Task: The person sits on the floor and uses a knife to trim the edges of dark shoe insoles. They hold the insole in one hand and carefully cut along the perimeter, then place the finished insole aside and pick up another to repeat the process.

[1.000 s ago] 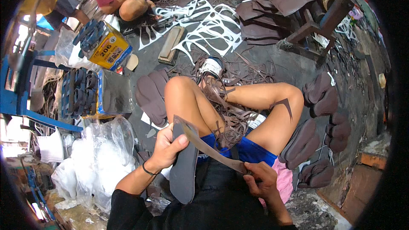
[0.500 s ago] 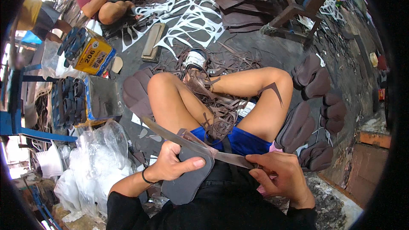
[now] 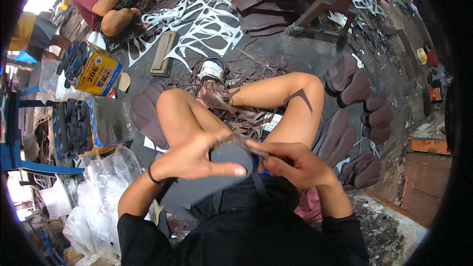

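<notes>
My left hand (image 3: 194, 157) grips a grey sandal sole (image 3: 197, 192) above my lap, thumb laid across its upper face. The rounded end of the sole points to the right, and its other end is smeared by motion at the lower left. Against the far right edge of the sole, my right hand (image 3: 300, 165) is closed around a knife (image 3: 260, 153). Most of the blade is hidden or blurred, so I cannot tell where its edge lies. Thin brown offcuts (image 3: 246, 123) are heaped between my legs, and one pointed strip (image 3: 301, 99) rests on my right leg.
Stacked brown soles (image 3: 336, 138) lie to my right, others (image 3: 148, 111) by my left knee. White cut-out sheet scraps (image 3: 207, 32) spread ahead near a wooden block (image 3: 164, 54). A yellow box with sandals (image 3: 98, 74) and plastic bags (image 3: 106, 197) stand left. Another person (image 3: 106, 5) sits far left.
Both hands have moved up, away from my body, and the sole has swung to a flatter slant. The long blade that crossed it is now mostly out of sight. The view has shifted slightly.
</notes>
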